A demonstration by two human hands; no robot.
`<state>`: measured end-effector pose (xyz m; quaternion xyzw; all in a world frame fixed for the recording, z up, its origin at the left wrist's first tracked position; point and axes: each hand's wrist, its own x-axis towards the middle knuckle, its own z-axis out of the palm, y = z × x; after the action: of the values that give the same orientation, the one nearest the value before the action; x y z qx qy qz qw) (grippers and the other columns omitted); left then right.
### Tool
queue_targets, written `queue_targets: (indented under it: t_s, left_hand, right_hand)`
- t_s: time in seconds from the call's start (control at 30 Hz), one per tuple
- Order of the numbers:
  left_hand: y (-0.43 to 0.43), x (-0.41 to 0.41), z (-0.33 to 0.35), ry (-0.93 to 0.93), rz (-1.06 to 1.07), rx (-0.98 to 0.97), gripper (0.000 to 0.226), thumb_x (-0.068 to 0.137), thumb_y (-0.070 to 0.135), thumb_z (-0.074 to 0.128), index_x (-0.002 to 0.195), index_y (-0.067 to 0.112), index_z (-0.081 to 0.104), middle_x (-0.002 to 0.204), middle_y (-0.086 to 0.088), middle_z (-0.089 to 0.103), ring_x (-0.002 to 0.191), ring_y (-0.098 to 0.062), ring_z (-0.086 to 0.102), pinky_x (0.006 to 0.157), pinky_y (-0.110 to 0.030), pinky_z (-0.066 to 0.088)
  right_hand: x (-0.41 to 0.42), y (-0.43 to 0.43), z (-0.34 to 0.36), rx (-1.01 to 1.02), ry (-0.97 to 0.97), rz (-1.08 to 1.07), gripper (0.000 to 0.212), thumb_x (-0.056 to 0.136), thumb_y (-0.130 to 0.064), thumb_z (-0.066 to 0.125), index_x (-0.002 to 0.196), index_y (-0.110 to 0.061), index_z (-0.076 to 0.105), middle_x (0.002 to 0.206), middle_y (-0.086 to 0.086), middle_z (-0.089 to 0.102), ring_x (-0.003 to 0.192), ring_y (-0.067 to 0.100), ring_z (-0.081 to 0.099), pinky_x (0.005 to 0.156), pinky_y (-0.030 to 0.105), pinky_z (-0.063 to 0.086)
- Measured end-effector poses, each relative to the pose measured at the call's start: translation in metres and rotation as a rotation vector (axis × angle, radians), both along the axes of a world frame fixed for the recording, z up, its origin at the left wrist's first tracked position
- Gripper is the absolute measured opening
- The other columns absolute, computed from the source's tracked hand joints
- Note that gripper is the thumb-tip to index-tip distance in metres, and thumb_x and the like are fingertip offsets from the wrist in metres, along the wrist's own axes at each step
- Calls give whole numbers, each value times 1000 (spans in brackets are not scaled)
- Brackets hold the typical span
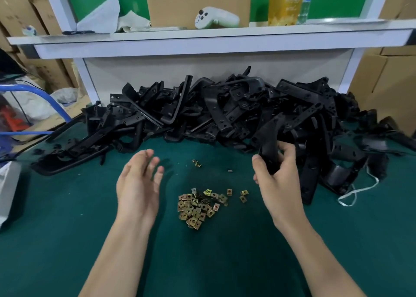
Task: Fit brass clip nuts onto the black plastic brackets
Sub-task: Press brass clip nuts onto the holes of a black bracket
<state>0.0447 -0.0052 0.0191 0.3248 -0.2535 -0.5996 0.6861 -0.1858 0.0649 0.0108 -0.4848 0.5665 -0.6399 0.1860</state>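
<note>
L hand (139,184) open, fingers loosely spread & a bit bent, holding nothing. It's above the mat (67,240); can't tell if it touches.

R hand (279,182) clamped on a bracket (268,147), thumb on the near-left edge, fingers curled round the far side. Bracket stands roughly upright in the grip. Its top end is in among the pile (202,107); can't tell if it's free of it.

Hands apart, w/ open mat between them.

Pile = black brackets, tangled, lying on the mat just beyond both sets of fingertips. It runs from well out past the L hand's outer side to past the R hand's outer side, where it wraps round close to the R hand.

Nuts (195,209): brass-coloured heap on the mat between the hands, level w/ the wrists, not touching either. Two stray nuts (243,195) sit just off the heap on the R-hand side. Another pair (196,163) lies further out, between the two hands' fingertips.

White strap (358,191) lies on the mat out past the R hand, against the pile's edge.

Shelf (202,38) runs above & beyond the pile. On it: white controller (216,19), yellow bottle (284,4), cardboard sheet (198,6). Boxes (382,83) are stacked far out on the R-hand side.
</note>
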Motion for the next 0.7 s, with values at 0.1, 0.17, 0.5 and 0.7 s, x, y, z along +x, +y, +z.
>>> queue_targets:
  t_s: [0.1, 0.17, 0.5, 0.7]
  left_hand:
    - [-2, 5, -2, 106, 19, 94, 7, 99, 23, 61, 93, 20, 61, 82, 12, 67, 69, -4, 57, 63, -17, 50]
    - [-2, 2, -3, 96, -5, 121, 11, 100, 23, 60, 89, 21, 61, 77, 11, 62, 63, -3, 54, 58, -17, 48]
    - [13, -32, -11, -88, -375, 3, 25, 102, 20, 54, 123, 12, 64, 90, 2, 70, 71, -9, 61, 66, -23, 53]
    - [13, -32, -12, -116, -384, -6, 24, 101, 18, 55, 122, 12, 65, 96, 1, 72, 74, -8, 63, 68, -23, 55]
  right_hand:
    - [3, 4, -3, 37, 79, 8, 27, 90, -70, 46, 106, -48, 44, 85, -12, 62, 66, 12, 57, 63, 33, 50]
    - [6, 5, -4, 67, 174, 0, 46, 88, -83, 30, 107, -43, 43, 86, -13, 61, 70, 9, 58, 65, 34, 47]
    - [11, 3, -15, 261, 526, 57, 55, 92, -78, 23, 128, -40, 39, 102, -29, 55, 85, -7, 56, 68, 13, 40]
    - [12, 5, -15, 293, 638, 68, 61, 92, -76, 24, 133, -34, 43, 119, -23, 55, 106, 4, 56, 81, 24, 42]
